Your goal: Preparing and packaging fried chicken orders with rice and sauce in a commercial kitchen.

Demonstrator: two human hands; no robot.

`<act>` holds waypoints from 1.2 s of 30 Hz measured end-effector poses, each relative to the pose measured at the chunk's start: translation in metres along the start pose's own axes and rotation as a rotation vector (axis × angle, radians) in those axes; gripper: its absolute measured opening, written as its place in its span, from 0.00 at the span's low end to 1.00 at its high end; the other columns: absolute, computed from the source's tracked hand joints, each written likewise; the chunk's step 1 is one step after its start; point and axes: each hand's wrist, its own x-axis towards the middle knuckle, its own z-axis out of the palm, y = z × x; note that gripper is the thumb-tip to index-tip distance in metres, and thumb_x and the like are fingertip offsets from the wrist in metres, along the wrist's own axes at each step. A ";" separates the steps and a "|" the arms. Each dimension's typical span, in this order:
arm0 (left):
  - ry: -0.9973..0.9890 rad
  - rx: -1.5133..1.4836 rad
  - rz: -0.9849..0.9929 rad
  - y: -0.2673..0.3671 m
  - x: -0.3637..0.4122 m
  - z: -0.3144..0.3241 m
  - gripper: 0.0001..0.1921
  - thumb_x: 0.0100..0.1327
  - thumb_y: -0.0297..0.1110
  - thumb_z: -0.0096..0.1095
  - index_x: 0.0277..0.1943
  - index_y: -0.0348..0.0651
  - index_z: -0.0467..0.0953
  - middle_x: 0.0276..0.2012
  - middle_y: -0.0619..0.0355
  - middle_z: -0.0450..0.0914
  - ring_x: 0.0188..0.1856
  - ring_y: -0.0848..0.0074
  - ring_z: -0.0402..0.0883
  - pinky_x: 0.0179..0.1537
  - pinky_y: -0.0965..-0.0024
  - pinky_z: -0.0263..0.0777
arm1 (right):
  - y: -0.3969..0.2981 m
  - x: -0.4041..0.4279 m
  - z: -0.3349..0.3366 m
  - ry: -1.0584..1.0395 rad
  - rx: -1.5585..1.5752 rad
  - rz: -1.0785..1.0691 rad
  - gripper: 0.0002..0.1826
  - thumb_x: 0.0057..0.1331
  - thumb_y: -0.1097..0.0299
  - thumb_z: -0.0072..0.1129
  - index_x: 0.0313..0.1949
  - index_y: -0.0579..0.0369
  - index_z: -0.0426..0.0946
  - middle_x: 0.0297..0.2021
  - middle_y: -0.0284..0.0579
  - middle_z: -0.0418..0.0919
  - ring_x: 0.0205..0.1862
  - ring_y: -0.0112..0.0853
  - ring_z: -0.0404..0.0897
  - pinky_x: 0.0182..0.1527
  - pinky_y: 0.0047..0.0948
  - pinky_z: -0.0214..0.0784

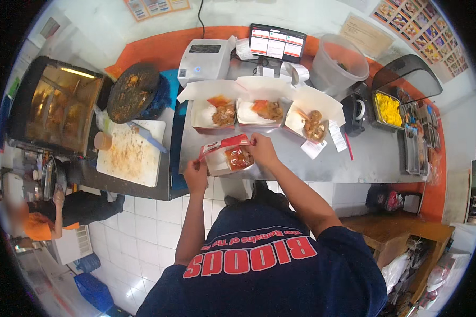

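Both my hands hold a red-and-white paper food box (222, 165) at the front edge of the steel table. My left hand (195, 174) pinches its left corner, and my right hand (263, 149) grips the right side of its red flap. Inside lie white rice and a piece of food, with a clear shiny film over part of it. Behind it stand several boxes with raised lids: a left one (213, 128), a middle one (260, 122) and a right one (306, 136), each with rice and brown fried food.
A cutting board (154, 166) with a blue-handled knife (152, 138) lies left, beside a heated display cabinet (59, 107). Behind the boxes are a label printer (204, 59), a screen (277, 42) and a plastic bucket (337, 67). Receipts (337, 136) lie right. A co-worker (43, 226) stands far left.
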 end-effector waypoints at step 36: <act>-0.268 0.154 0.538 -0.069 -0.011 -0.004 0.27 0.59 0.42 0.77 0.63 0.50 0.82 0.63 0.42 0.79 0.55 0.57 0.80 0.59 0.59 0.72 | 0.073 -0.028 0.012 -0.309 0.166 -0.327 0.36 0.52 0.71 0.78 0.63 0.36 0.80 0.69 0.49 0.72 0.62 0.42 0.80 0.67 0.37 0.69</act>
